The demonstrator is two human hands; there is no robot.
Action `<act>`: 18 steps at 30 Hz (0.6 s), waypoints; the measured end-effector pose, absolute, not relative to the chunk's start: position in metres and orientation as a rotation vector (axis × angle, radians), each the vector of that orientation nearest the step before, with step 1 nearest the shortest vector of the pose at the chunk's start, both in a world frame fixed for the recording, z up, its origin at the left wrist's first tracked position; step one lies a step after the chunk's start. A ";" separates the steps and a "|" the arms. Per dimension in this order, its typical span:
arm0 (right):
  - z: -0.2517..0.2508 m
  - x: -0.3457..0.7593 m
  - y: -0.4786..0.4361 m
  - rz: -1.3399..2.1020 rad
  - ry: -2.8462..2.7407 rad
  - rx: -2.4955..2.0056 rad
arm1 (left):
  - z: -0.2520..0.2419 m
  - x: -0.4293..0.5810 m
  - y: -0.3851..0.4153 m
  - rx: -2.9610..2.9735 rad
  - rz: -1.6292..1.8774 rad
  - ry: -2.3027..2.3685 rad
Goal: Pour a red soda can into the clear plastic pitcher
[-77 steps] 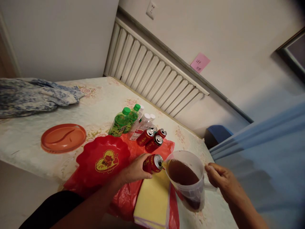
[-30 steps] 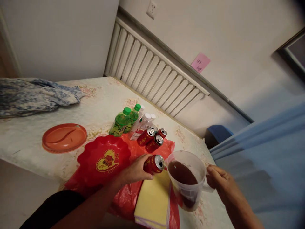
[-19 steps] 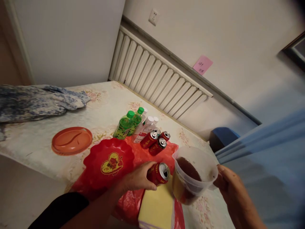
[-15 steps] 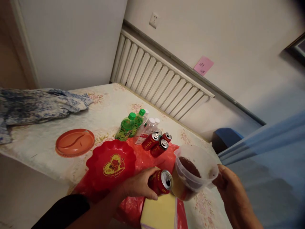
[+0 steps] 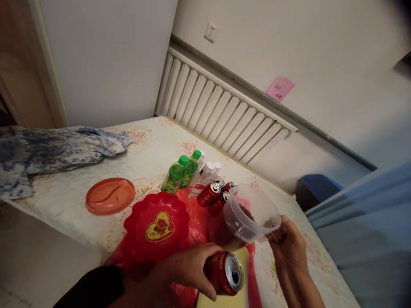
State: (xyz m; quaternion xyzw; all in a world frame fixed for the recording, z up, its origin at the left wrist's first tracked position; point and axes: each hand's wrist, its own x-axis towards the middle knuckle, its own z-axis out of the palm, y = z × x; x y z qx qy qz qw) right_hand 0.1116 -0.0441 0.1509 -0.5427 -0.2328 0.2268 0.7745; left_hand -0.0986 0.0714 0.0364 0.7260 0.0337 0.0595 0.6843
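My left hand [image 5: 195, 267] is wrapped round an opened red drink can [image 5: 224, 273], its top tilted toward me. Beneath the can lies a yellow pad-like block [image 5: 242, 259], partly covered. My right hand [image 5: 287, 241] grips the handle side of a clear plastic measuring jug [image 5: 237, 222], which holds dark brown liquid and leans to the left. The jug hangs just above and beyond the can, and its lip overlaps the standing cans in view. Left of my left hand is a red scalloped tray [image 5: 138, 231] with a yellow heart print.
Green bottles [image 5: 175, 175], clear white-capped bottles [image 5: 208, 169] and several red cans [image 5: 209, 193] stand beyond the jug on red plastic [image 5: 197, 218]. An orange plate [image 5: 111, 196] and a patterned cloth [image 5: 73, 147] lie leftward. A radiator [image 5: 218, 107] runs behind the table; a blue curtain hangs right.
The jug has moved left and tilted further, now overlapping the standing cans. My left hand has brought the can lower and nearer to me. The view has shifted slightly.
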 end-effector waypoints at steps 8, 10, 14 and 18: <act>0.132 0.096 -0.016 0.547 -0.572 -1.101 | 0.037 -0.103 0.072 1.643 0.127 0.055; 0.128 0.093 -0.012 0.541 -0.578 -1.097 | 0.038 -0.102 0.072 1.649 0.109 0.063; 0.119 0.090 -0.005 0.508 -0.622 -1.147 | 0.040 -0.101 0.073 1.678 0.107 0.063; 0.112 0.086 0.001 0.495 -0.596 -1.158 | 0.041 -0.099 0.073 1.677 0.126 0.044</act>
